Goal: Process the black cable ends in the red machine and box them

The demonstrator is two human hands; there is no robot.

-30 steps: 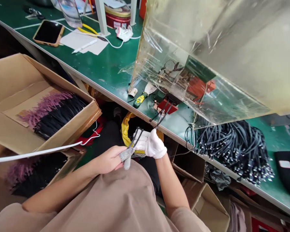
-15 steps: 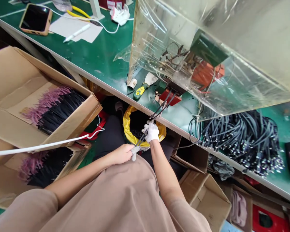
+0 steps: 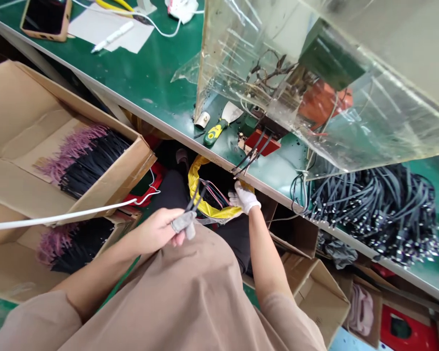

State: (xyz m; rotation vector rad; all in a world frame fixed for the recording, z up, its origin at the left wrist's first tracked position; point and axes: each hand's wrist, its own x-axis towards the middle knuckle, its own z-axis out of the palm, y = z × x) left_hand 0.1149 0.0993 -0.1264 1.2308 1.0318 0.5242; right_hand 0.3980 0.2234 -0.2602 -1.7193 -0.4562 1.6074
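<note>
My left hand (image 3: 164, 226), with grey covers on some fingertips, is closed on black cables (image 3: 196, 196) in front of my lap. Thin pink and dark wires (image 3: 217, 192) fan out to the right of the cable ends, over a bin lined with a yellow bag (image 3: 194, 178). At the bin's right rim my white-gloved right hand (image 3: 246, 197) has its fingers apart, and I see nothing held in it. Just above it, two black cables (image 3: 254, 155) stick out over the bench edge from a red block (image 3: 265, 142) on a machine.
A cloudy plastic cover (image 3: 234, 63) shields the machine. A green-yellow scraper (image 3: 215, 132) lies left of it, and a big heap of black cables (image 3: 376, 209) to the right. Cardboard boxes (image 3: 128, 170) with bundled cables stand at left. A white cord (image 3: 66, 218) crosses there.
My left hand has moved left and slightly up with the cables. My right hand has let go of them and shifted right, its fingers opening. Pink wires now show over the bin.
</note>
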